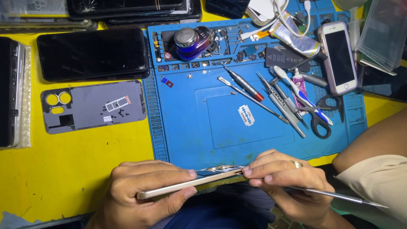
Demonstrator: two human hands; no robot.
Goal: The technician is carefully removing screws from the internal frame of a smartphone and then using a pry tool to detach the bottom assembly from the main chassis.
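Head view: left hand [144, 193] clamps gold-edged phone [190, 181] edge-up w/ thumb + fingers just below blue mat [186, 127], right hand [284, 182] pinches thin metal pry tool [339, 196] at phone's end, so best keep tip shallow in seam, phone braced, light steady pressure.
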